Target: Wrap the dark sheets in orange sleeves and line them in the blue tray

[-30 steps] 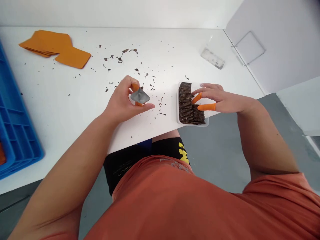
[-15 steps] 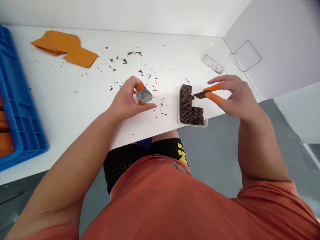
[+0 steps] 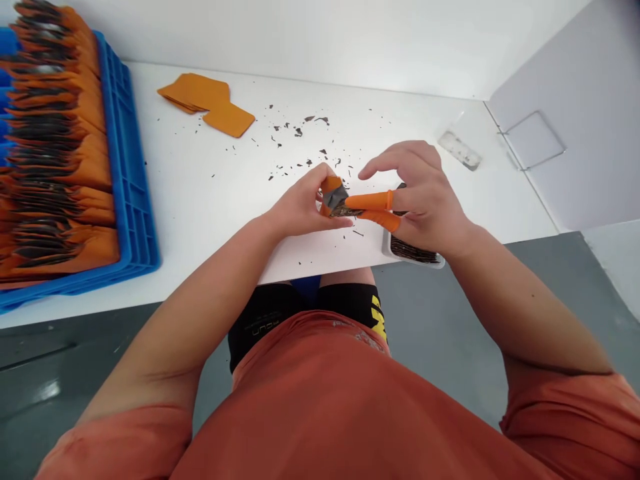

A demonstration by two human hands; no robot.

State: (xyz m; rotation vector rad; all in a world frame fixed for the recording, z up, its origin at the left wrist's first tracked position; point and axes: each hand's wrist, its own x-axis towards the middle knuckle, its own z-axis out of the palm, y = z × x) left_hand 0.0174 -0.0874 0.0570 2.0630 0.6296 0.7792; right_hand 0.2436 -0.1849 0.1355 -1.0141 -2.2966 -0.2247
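My left hand (image 3: 305, 203) is closed around a small orange pouch (image 3: 334, 193), whose mouth gapes and shows a grey lining. Two fingers of my right hand (image 3: 425, 200) wear orange finger cots (image 3: 371, 201). Between these fingertips I pinch a thin dark brown flaky piece (image 3: 345, 210) right at the pouch's mouth; whether part of it lies inside I cannot tell. Beneath my right hand stands a clear plastic tub (image 3: 436, 263) of similar dark pieces (image 3: 413, 251) stacked in rows, partly covered by the hand.
A blue crate (image 3: 131, 173) on the left holds rows of orange pouches (image 3: 90, 193). Flat orange pouches (image 3: 200, 93) lie at the back of the white table (image 3: 200, 193). Dark crumbs (image 3: 299, 132) are scattered mid-table. A clear plastic piece (image 3: 460, 150) and a wire frame (image 3: 537, 140) are at the right.
My right hand has moved left from beside the tub to the pouch, carrying the dark piece. The view has turned left, showing more of the crate. My left hand keeps hold of the pouch.
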